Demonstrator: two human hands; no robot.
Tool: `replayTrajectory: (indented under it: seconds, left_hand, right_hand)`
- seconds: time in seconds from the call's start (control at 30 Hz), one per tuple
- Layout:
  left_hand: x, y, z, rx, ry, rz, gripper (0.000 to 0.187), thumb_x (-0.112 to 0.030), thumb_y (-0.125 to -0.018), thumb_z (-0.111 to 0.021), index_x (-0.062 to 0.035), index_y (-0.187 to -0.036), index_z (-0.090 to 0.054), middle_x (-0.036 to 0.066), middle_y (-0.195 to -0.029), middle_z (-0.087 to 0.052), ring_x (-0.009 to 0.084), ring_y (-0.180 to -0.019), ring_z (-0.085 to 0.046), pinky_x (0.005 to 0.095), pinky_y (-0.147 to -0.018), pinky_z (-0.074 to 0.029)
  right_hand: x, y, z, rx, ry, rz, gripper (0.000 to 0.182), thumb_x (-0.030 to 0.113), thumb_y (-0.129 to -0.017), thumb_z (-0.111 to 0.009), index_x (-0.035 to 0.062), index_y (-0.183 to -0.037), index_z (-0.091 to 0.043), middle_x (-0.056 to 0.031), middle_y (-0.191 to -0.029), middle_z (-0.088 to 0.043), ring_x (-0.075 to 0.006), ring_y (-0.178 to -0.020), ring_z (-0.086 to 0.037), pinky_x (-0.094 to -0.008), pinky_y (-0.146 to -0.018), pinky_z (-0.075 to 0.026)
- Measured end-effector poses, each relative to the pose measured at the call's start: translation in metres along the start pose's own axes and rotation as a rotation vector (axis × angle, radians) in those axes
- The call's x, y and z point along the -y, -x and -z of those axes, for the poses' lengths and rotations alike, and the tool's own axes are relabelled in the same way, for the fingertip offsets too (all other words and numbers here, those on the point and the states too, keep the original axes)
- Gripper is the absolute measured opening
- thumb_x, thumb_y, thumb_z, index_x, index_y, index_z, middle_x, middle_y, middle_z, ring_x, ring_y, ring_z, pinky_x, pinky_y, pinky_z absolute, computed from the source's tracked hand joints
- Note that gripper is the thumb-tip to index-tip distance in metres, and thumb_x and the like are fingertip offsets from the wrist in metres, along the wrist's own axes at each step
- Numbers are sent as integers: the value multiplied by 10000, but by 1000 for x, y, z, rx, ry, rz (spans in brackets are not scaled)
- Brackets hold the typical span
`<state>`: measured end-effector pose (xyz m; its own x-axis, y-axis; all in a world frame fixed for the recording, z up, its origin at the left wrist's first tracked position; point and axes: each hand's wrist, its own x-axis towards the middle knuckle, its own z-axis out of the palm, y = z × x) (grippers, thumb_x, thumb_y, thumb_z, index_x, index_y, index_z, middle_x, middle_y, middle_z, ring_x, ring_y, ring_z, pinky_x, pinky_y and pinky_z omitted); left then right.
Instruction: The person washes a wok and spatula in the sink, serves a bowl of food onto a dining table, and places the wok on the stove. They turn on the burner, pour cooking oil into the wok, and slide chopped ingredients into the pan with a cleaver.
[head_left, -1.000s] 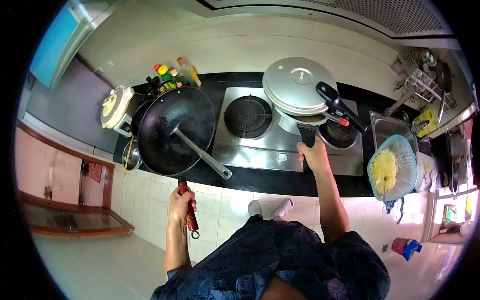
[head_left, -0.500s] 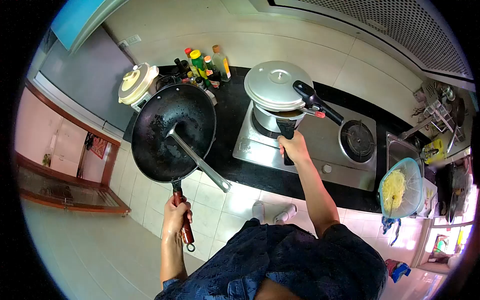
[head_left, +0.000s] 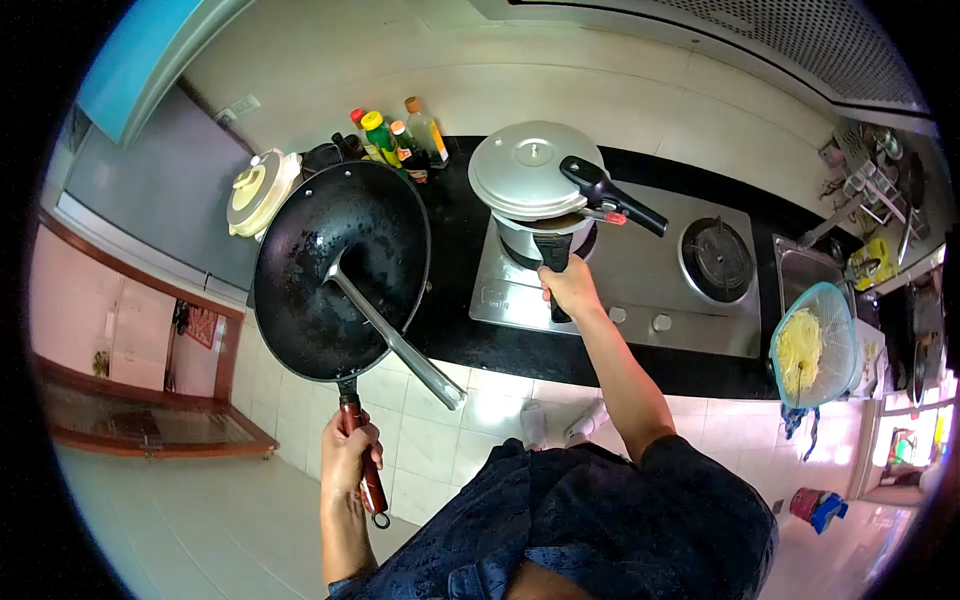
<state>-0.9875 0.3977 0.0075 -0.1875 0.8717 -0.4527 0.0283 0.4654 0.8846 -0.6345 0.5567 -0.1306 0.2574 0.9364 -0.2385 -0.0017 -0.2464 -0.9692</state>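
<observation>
My left hand is wrapped round the reddish-brown handle of a black wok, which hangs over the floor and counter edge on the left. A metal ladle rests inside the wok, its handle sticking out over the rim. With my right hand I grip the black pot handle of a silver pressure cooker at the left burner. Its lid sits on top, with the lid handle turned to the right, out of line with the pot handle.
Several sauce bottles and a cream cooker stand behind the wok. The right burner is on the steel stove. Further right are a sink and a blue basket of pale shreds. A range hood hangs above.
The pressure cooker has shifted left with my right hand, showing more of the left burner and a second knob. The wok, still in my left hand, is a little lower and further left in view.
</observation>
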Motion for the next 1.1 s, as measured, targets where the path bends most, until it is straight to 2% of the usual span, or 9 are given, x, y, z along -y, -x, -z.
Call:
replayTrajectory:
  seconds: [0.2, 0.27, 0.4, 0.43, 0.53, 0.57, 0.67, 0.77, 1.1]
  left_hand:
    - [-21, 0, -13, 115, -95, -44, 183, -45, -738, -568, -33, -895, -474, 42, -612, -471, 137, -418, -483, 267, -382, -412]
    - [-32, 3, -23, 165, -156, -62, 184, -60, -740, -581, -38, -889, -475, 39, -616, -472, 135, -418, -484, 263, -385, -413]
    - [-48, 7, -49, 292, -114, -107, 170, -21, -737, -575, -20, -888, -497, 44, -631, -500, 131, -405, -482, 254, -372, -403]
    - [-54, 9, -57, 325, -134, -113, 171, -20, -744, -575, -18, -897, -499, 48, -639, -505, 134, -406, -481, 261, -375, -402]
    - [-63, 7, -78, 481, -173, -125, 179, -16, -745, -575, -15, -907, -499, 52, -646, -510, 136, -414, -482, 267, -384, -406]
    - [-69, 7, -89, 527, -194, -114, 184, -15, -746, -584, -17, -911, -501, 56, -652, -514, 137, -424, -488, 271, -392, -410]
    - [-78, 9, -124, 688, -234, -118, 200, -17, -747, -574, -12, -933, -500, 61, -661, -521, 141, -438, -497, 270, -396, -412]
    - [-81, 6, -163, 843, -250, -108, 245, -43, -747, -577, 2, -972, -491, 66, -663, -523, 140, -438, -502, 267, -391, -405]
    - [-58, 11, -313, 1221, -377, -28, 193, -67, -806, -559, -16, -977, -487, 38, -672, -507, 122, -476, -487, 263, -413, -398]
  right_hand:
    - [6, 2, -5, -28, 11, 5, 147, 99, -796, -645, -30, -797, -575, -55, -595, -563, -142, -479, -563, -311, -475, -466]
    - [-2, -2, -10, 2, -88, -16, 159, 91, -797, -624, -62, -786, -584, -102, -597, -601, -163, -480, -602, -324, -446, -476]
    - [0, -3, -7, 2, 14, 6, 218, 159, -832, -659, -48, -791, -606, -139, -624, -633, -213, -556, -650, -362, -566, -507]
    - [-5, -6, -4, 15, 85, 43, 345, 308, -882, -645, -35, -843, -636, -140, -637, -640, -231, -598, -663, -370, -625, -507]
    - [-2, 7, 28, -9, 241, -90, 494, 468, -905, -588, -20, -911, -662, -154, -692, -658, -238, -605, -666, -381, -644, -509]
    - [-17, 10, 38, -57, 111, -43, 552, 540, -907, -538, 10, -970, -680, -174, -799, -689, -286, -699, -685, -411, -708, -520]
    - [-45, 28, 97, -406, 431, 99, 447, 483, -883, -586, 64, -994, -696, -198, -942, -689, -370, -937, -652, -446, -801, -520]
    - [-64, 55, 153, -612, 471, -22, 389, 436, -860, -609, 81, -997, -685, -202, -957, -686, -378, -925, -654, -462, -809, -516]
    - [-142, 92, 230, -726, 579, -26, 341, 391, -874, -597, 64, -955, -651, -196, -925, -685, -377, -902, -652, -476, -787, -515]
